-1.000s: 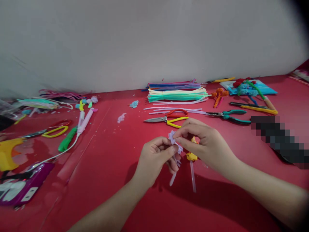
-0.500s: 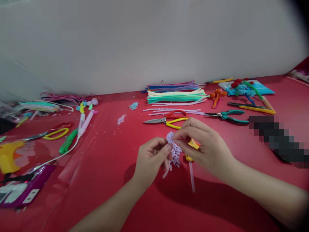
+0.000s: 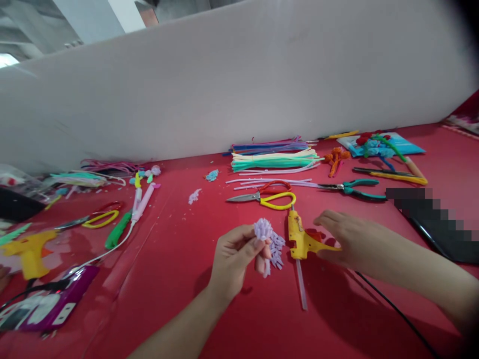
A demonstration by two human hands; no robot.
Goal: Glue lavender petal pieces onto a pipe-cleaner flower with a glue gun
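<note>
Pinched in my left hand (image 3: 237,254) is a lilac flower (image 3: 263,229) made of short fuzzy pipe cleaner pieces, its petals facing up. Right behind it lies a small pile of cut lilac pipe cleaner pieces (image 3: 277,249), partly covered by the fingers. My right hand (image 3: 339,237) is at the handle of a yellow hot glue gun (image 3: 296,234), fingers apart above the handle and thumb near its end. I cannot tell how firmly it touches. The gun lies on the red table, a clear glue stick (image 3: 301,289) sticking out of its back.
Beyond the hands lie scissors (image 3: 262,198), pliers (image 3: 352,188), loose lilac pipe cleaners (image 3: 269,182) and bundled ones (image 3: 275,160). A black cable (image 3: 392,304) runs at right. Leftward are another glue gun (image 3: 32,252), scissors (image 3: 101,218), a purple power strip (image 3: 75,294) and part of another person's hand (image 3: 3,278).
My right hand has left the lilac flower and moved right and down to the glue gun's handle. My left hand still holds the flower, now more exposed. The view has tilted up.
</note>
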